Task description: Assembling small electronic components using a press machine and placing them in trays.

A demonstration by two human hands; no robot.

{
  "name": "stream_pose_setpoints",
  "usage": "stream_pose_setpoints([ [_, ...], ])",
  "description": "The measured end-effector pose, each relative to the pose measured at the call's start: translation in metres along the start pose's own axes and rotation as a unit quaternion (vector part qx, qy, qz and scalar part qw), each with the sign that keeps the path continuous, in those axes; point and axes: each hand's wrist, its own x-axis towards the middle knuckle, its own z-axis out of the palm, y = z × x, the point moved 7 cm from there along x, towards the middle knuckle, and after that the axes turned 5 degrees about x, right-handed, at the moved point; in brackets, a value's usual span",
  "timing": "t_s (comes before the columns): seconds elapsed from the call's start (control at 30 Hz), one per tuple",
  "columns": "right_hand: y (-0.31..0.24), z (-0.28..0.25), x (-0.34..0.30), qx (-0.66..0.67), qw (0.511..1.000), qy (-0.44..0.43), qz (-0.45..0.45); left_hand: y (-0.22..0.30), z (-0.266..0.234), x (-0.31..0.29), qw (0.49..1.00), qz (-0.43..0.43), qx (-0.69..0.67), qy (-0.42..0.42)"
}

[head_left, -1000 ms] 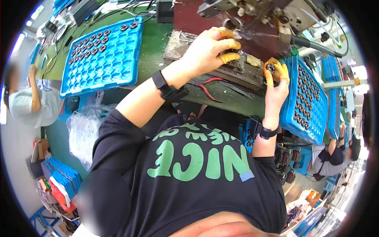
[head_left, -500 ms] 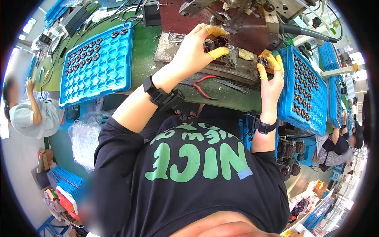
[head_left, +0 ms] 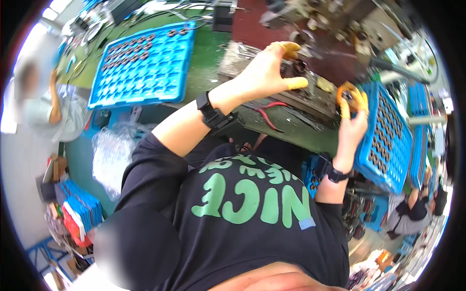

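The left forearm (head_left: 177,133) slants from near left toward the far middle, the left hand (head_left: 267,72) spread with its thumb (head_left: 294,83) well apart from the fingers. At right, the right forearm (head_left: 334,190) points away, the right hand's (head_left: 353,117) fingers curled inward.

Tabletop (head_left: 204,60) before person. At its left, compartment tray (head_left: 138,94), ring-shaped parts (head_left: 128,50) in its far rows. Machine (head_left: 320,46) at back centre, metal base (head_left: 229,67) in front. On base, lone ring (head_left: 300,66), just beside left hand (head_left: 294,66). Before base, pliers (head_left: 265,120); slim metal tool (head_left: 302,118) right of them. Off base's right end, right hand (head_left: 353,106), held ring (head_left: 347,95) in it. Farther right, tray stack (head_left: 376,177), rows of parts (head_left: 386,126) in top tray. Below tabletop, left, plastic bag (head_left: 114,157). Co-workers far left (head_left: 58,114) and far right (head_left: 410,213).
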Motion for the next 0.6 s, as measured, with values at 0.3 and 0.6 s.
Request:
stream_pose_setpoints([
  [0.3, -0.004, 0.006, -0.007, -0.134, 0.989, -0.032, -0.049, -0.176, -0.185, -0.020, 0.907, -0.215, 0.341, -0.123],
  [0.6, -0.029, -0.023, -0.006, 0.051, 0.987, -0.150, 0.032, -0.296, -0.203, 0.004, 0.872, -0.175, 0.441, -0.118],
])
